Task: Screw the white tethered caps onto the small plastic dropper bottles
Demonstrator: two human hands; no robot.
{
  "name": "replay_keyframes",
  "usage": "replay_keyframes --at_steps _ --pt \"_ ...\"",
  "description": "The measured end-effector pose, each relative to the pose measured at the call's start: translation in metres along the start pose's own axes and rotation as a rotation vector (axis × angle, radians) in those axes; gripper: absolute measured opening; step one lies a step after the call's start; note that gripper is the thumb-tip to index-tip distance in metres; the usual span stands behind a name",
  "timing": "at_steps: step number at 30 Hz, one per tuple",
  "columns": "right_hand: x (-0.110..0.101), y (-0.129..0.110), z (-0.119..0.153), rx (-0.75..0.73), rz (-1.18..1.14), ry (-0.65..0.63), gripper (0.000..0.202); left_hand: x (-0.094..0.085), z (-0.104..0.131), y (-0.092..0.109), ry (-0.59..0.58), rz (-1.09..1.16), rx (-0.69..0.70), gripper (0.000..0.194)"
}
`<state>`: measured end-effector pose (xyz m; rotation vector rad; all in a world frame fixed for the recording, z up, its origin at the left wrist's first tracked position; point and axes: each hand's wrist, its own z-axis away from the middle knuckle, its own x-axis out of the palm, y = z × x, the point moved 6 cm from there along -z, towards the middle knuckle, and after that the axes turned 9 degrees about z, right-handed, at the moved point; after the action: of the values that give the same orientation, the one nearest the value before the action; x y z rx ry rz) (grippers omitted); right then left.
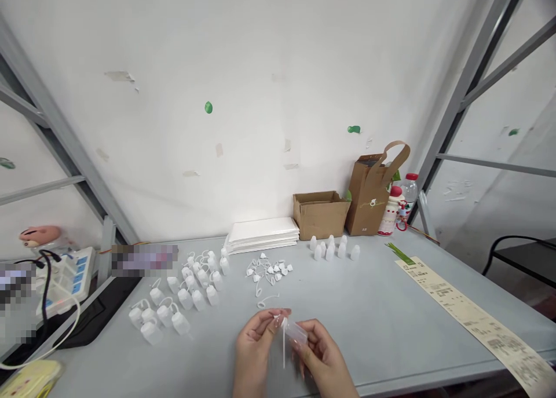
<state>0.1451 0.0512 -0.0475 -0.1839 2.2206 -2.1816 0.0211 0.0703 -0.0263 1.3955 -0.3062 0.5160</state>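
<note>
Near the table's front edge, my right hand point(319, 351) holds a small translucent white bottle point(296, 332) tilted toward the left. The fingertips of my left hand point(263, 334) pinch a white cap with a strap point(284, 346) at the bottle's mouth; the strap hangs down between my hands. Whether the cap is seated is hidden by my fingers. Beyond my hands lies a loose pile of white caps with curled straps point(270, 269). Several capped bottles point(197, 299) stand at the left, and several bottles without straps point(330, 251) stand at the back right.
At the back are stacked white packets point(263, 233), an open cardboard box point(321, 219), a brown paper bag point(369, 201) and a red-lidded bottle point(391, 212). A long printed paper strip point(469, 322) lies at the right. A power strip point(72, 282) with cables sits at the left.
</note>
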Motion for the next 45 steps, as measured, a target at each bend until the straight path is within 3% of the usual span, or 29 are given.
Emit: replay_keyframes --at_steps 4,6,12,18,24,29,32,37,45 --pt "0.006 0.008 0.002 0.094 0.044 -0.087 0.052 0.004 0.000 0.003 -0.103 -0.015 0.007 0.022" --pt "0.008 0.006 0.002 0.096 0.047 -0.098 0.053 0.002 0.000 0.004 -0.092 -0.010 0.007 0.023" --pt "0.001 -0.004 0.001 -0.021 -0.064 0.090 0.042 0.001 0.004 0.007 -0.013 -0.072 0.063 0.019" --pt "0.008 0.005 0.003 0.068 -0.020 -0.144 0.045 0.013 0.012 0.021 -0.108 -0.100 0.145 0.011" --pt "0.004 -0.003 0.000 0.002 -0.036 -0.016 0.043 0.004 0.008 0.019 -0.014 -0.153 0.107 0.016" --pt "0.007 0.004 0.003 0.044 -0.012 -0.125 0.043 0.008 0.009 0.020 -0.134 -0.161 0.127 0.014" --pt "0.007 0.006 0.005 0.046 -0.007 -0.153 0.046 0.007 0.008 0.019 -0.148 -0.164 0.119 0.015" --pt "0.003 0.003 0.004 -0.018 -0.053 -0.046 0.047 0.011 0.006 0.016 -0.232 -0.368 0.068 0.023" --pt "0.001 -0.002 0.003 -0.002 -0.016 -0.039 0.044 0.009 0.017 0.028 -0.193 -0.616 0.273 0.012"
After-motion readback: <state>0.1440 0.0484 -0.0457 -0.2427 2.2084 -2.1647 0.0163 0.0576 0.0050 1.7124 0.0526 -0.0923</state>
